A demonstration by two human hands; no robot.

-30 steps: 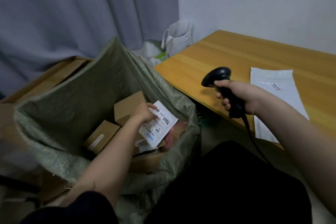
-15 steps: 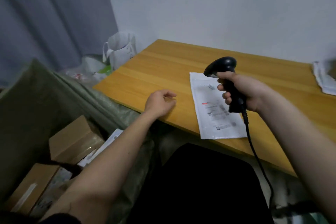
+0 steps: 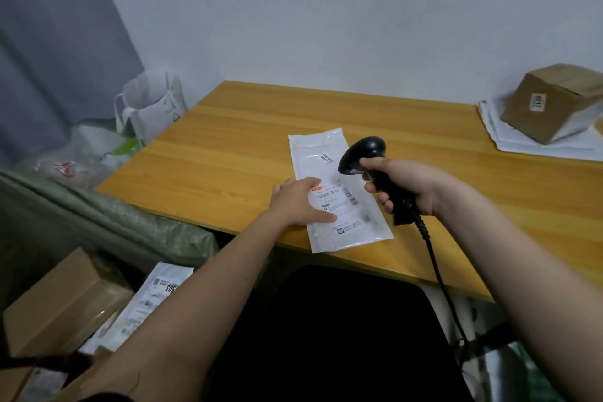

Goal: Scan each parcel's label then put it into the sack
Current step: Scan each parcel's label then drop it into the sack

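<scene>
A flat white mailer (image 3: 339, 192) is laid lengthwise on the wooden table (image 3: 228, 153), its near end reaching the table's front edge. A printed shipping label (image 3: 339, 202) with barcodes and a small red mark is carried on the mailer; its text is too small to be read. The left hand (image 3: 298, 201) is laid flat on the mailer's left side, fingers straight and spread, partly covering the label. A black handheld scanner (image 3: 375, 166) is gripped by the right hand (image 3: 408, 188), fingers curled round its handle, and is held just above the mailer's right side with its head turned down toward the label. A black cable (image 3: 440, 281) is seen running from the handle past the table's front edge.

Left of the table, the grey-green sack (image 3: 130, 219) is seen open, with a brown box (image 3: 62, 300) and a white parcel (image 3: 146, 300) inside; "503" is legible on that parcel's label. At the table's far right corner, a tilted cardboard box (image 3: 551, 101) with a small unreadable sticker is rested on more white mailers (image 3: 522, 140). A white paper bag (image 3: 153, 108) is stood beyond the table's left end.
</scene>
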